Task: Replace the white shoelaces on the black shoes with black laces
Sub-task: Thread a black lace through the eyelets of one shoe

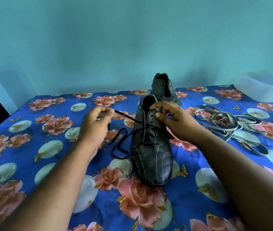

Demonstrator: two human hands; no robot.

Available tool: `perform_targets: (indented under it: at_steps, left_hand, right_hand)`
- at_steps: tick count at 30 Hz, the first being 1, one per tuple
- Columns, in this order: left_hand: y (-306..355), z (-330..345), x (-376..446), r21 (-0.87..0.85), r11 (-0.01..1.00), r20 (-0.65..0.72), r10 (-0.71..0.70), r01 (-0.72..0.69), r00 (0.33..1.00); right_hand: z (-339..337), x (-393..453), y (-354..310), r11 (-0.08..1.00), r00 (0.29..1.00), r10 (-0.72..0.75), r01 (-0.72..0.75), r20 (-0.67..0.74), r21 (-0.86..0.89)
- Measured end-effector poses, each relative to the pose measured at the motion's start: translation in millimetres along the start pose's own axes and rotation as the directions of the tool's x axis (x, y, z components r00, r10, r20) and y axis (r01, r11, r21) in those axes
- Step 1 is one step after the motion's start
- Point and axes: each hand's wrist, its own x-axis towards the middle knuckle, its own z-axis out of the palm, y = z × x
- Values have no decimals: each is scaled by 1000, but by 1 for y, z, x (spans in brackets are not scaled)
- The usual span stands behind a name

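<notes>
In the middle of the flowered table (49,104), seen from the head camera, the near black shoe (150,147) is lying with its long axis running near to far, toe pointing near, heel far. The left hand (95,125) is pinching the black lace (124,116) by its tip, drawing it leftward from an eyelet; the right hand (170,117) is gripping the collar and tongue. Pulling evenly while steadying the shoe should seat the crossing flat. The second shoe (165,89) is standing behind, unlaced; the white laces (232,124) are lying heaped to the right.

Both forearms bare to frame edge; left hand (94,125), right hand (174,119) ungloved.
</notes>
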Motion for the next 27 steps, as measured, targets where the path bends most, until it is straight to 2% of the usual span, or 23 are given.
perform_targets:
  at_steps: [3, 5, 7, 9, 12, 15, 19, 23, 27]
  left_hand:
    - [-3, -11, 9, 7, 999, -203, -40, 42, 978]
    - [-7, -12, 12, 127, 992, -222, 31, -2, 975]
    - [-10, -9, 11, 275, 950, -122, 188, -148, 975]
    - [-15, -1, 10, 355, 880, 61, 315, -316, 947]
    - [-16, 13, 0, 326, 837, 268, 365, -441, 892]
    - [-14, 19, -3, 277, 847, 323, 363, -454, 874]
    - [-7, 11, -1, 149, 915, 251, 333, -376, 909]
    - [-6, -3, 6, 179, 975, -7, 137, -133, 991]
    - [-14, -19, 17, 189, 981, -240, 0, 46, 971]
  right_hand:
    - [0, 0, -1, 1000, 1000, 11, -11, 5, 1]
    - [0, 0, -2, 1000, 1000, 8, -8, 3, -6]
    - [0, -1, -3, 1000, 1000, 7, -7, 0, -9]
    - [-1, -1, -4, 1000, 1000, 10, -10, 1, -9]
    - [-1, -2, -5, 1000, 1000, 12, -12, 6, -16]
    - [-1, -2, -6, 1000, 1000, 19, -19, 5, -9]
    - [-1, -1, -5, 1000, 1000, 9, -9, 6, -10]
    - [-3, -1, -4, 1000, 1000, 12, -11, 14, -12]
    - [-3, -1, -3, 1000, 1000, -6, 6, 15, -10]
